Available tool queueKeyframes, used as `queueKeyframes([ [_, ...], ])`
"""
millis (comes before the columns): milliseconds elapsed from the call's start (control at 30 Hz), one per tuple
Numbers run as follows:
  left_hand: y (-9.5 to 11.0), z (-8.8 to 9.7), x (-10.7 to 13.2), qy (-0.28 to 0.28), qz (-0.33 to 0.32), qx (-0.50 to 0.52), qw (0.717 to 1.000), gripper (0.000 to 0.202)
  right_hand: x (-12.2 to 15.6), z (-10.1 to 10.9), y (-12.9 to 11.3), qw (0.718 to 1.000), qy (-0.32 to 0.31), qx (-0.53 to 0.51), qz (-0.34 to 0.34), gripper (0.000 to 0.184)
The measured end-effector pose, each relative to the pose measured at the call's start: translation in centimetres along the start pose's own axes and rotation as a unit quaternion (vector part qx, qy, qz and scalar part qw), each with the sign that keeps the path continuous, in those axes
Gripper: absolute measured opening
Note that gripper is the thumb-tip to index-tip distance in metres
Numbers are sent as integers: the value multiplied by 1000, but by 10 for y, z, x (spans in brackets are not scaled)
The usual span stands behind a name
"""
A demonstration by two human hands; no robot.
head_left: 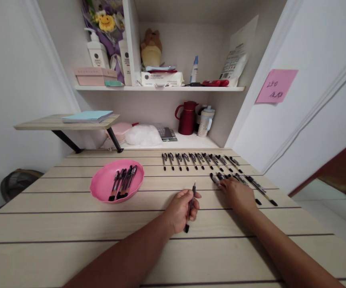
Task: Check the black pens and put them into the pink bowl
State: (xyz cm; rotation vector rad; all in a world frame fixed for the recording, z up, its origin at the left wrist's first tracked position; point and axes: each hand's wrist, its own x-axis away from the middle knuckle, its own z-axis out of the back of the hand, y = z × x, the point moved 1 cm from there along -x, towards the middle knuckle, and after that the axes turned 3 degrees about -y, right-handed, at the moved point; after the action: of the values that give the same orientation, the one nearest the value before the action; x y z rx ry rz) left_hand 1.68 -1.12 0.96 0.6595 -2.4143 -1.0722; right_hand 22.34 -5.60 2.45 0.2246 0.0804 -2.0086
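Note:
My left hand (184, 208) is closed around a gel pen (191, 206), which stands tilted with its bare, uncapped tip up and its black end down. To the right, my right hand (235, 194) rests over the front group of pens (258, 187), fingers bent down among them. Its fingertips are partly hidden, so what they pinch cannot be made out. A dark piece like a pen cap (214, 179) lies by these fingertips. Behind the hands runs a row of pens (193, 161), with short dark pieces that look like caps beside several of them.
A pink scalloped bowl (99, 187) at left holds several capped pens (124, 182). A small raised shelf (41, 122) carries blue-covered paper (87, 116). At the back stand a red jug (187, 118) and a speckled cup (205, 123), below a white shelf (161, 88).

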Motion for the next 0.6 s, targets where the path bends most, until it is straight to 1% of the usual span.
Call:
queueKeyframes([
  [67, 0, -1, -1, 8, -19, 26, 999, 28, 7, 7, -4, 999, 21, -42, -9, 24],
  [133, 0, -3, -2, 13, -47, 74, 996, 25, 20, 13, -15, 989, 10, -150, 4, 25],
  [167, 0, -4, -2, 16, -62, 103, 993, 22, 29, 15, -24, 974, -13, -224, 22, 26],
  [233, 1, -5, -2, 24, -85, 153, 984, 18, 50, 16, -46, 919, -88, -377, 70, 31],
  [267, 2, -6, -2, 30, -92, 172, 980, 16, 60, 16, -58, 896, -104, -423, 86, 29],
  [300, 2, -6, -3, 36, -99, 185, 977, 14, 69, 15, -69, 882, -105, -449, 97, 24],
  [367, 2, -5, -3, 44, -107, 199, 973, 13, 82, 14, -85, 873, -84, -471, 100, 18],
  [433, 2, -4, -3, 50, -109, 203, 972, 15, 85, 14, -92, 877, -69, -466, 95, 15],
  [467, 3, -4, -4, 53, -106, 204, 972, 17, 83, 15, -91, 886, -66, -451, 91, 14],
  [500, 3, -3, -4, 60, -101, 205, 972, 20, 79, 15, -87, 901, -63, -422, 85, 15],
  [533, 3, -3, -4, 69, -93, 206, 972, 23, 73, 15, -81, 921, -57, -378, 73, 15],
  [600, 3, -2, -5, 90, -75, 203, 972, 29, 60, 15, -65, 965, -35, -258, 40, 17],
])
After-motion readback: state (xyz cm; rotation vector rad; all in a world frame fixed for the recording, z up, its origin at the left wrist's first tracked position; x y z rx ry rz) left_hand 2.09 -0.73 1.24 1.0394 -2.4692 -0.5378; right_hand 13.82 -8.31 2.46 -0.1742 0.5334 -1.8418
